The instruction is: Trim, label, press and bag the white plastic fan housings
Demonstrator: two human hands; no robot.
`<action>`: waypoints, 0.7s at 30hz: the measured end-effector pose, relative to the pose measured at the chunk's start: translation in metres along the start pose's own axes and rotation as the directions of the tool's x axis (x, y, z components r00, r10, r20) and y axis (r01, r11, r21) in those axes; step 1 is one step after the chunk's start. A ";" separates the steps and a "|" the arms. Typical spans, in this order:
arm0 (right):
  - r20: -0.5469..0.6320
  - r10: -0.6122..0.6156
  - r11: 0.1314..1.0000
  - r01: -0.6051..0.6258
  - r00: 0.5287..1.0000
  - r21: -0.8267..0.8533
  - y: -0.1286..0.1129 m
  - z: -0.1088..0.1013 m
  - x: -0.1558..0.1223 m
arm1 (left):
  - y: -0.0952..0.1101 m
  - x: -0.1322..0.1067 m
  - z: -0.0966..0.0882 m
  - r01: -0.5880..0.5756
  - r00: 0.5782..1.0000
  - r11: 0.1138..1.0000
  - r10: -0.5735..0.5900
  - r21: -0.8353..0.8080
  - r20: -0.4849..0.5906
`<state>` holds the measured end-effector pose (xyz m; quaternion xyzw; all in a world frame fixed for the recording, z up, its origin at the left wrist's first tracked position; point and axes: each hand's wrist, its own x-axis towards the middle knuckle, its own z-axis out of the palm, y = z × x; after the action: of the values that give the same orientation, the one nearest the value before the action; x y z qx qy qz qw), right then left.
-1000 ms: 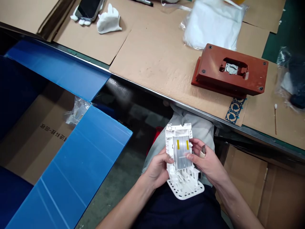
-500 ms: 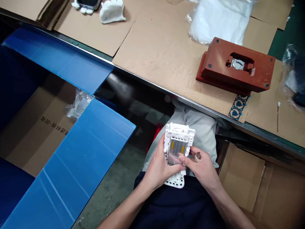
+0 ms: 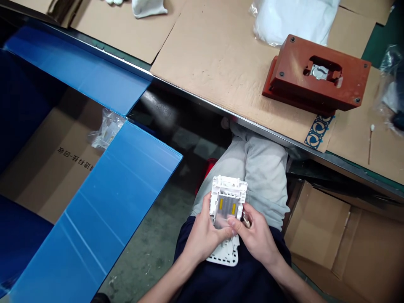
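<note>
A white moulded plastic part (image 3: 227, 198) with a clear panel and two yellow marks sits upright over my lap. My left hand (image 3: 202, 235) wraps round its left side and lower body. My right hand (image 3: 254, 237) grips its right side, thumb pressed on the clear panel, with a small metal piece (image 3: 245, 219) tucked between the fingers. Both hands are closed on the part, below the table edge.
A red-brown fixture block (image 3: 318, 75) lies on the cardboard-covered table (image 3: 214, 63), with a white bag (image 3: 293, 19), a white glove (image 3: 148, 7) and a cotton swab (image 3: 370, 143). A blue-flapped carton (image 3: 104, 202) stands open at my left; brown boxes (image 3: 331, 235) at my right.
Both hands have drawn the white part down and toward my body, tilting it. The view has shifted, so the table sits higher in the picture.
</note>
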<state>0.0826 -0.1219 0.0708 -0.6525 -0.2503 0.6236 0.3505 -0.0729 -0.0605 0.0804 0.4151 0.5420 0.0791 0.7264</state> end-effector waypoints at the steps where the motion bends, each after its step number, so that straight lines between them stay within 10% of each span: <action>1: 0.000 -0.004 1.000 0.004 1.000 0.019 0.001 0.000 0.003 | -0.002 0.002 0.000 -0.005 1.000 1.000 0.005 0.005 -0.008; 8: 0.120 0.023 0.989 -0.040 0.993 0.139 -0.004 -0.010 0.009 | -0.006 0.004 0.006 0.027 0.999 1.000 -0.027 -0.010 -0.027; 21: -0.049 0.014 1.000 -0.013 0.999 0.019 -0.006 -0.012 -0.009 | 0.001 0.007 0.009 -0.039 0.998 0.999 0.038 0.006 0.040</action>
<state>0.0939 -0.1267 0.0810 -0.6661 -0.2312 0.6119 0.3585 -0.0618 -0.0609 0.0763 0.4295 0.5194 0.0828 0.7341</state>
